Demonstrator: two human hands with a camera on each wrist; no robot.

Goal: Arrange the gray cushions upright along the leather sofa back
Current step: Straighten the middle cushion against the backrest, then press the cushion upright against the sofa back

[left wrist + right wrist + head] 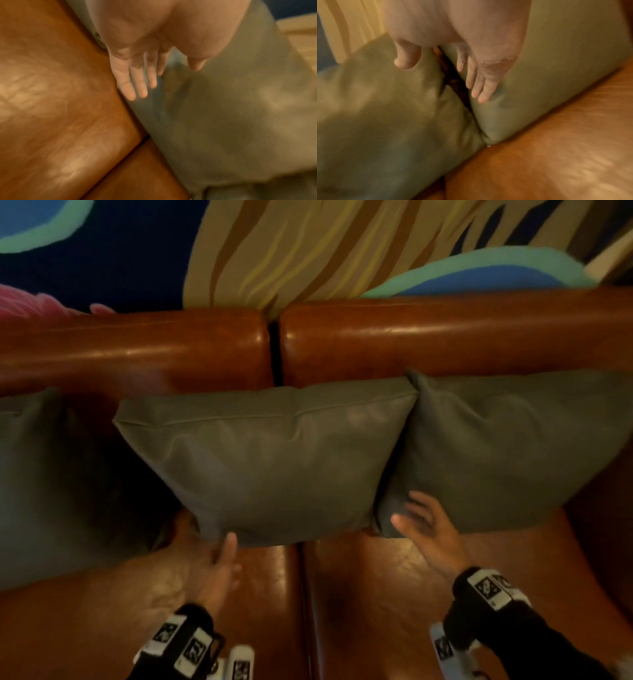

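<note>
Three gray cushions stand against the brown leather sofa back [137, 350]. The middle cushion [267, 460] leans upright across the seam between the two back sections. A right cushion [513, 446] overlaps its edge, and a left cushion [30, 474] is partly cut off. My left hand [224, 556] is open, fingers straight, at the middle cushion's [214, 121] lower left corner. My right hand [421, 522] is open with spread fingers [481, 86] against the right cushion's [547, 67] lower left corner, beside the middle cushion [385, 115].
The sofa seat [394, 594] in front of the cushions is two leather sections with a seam between them. Behind the sofa lies a patterned rug [308, 251] in blue, tan and teal. A pink object [30, 302] shows at the far left.
</note>
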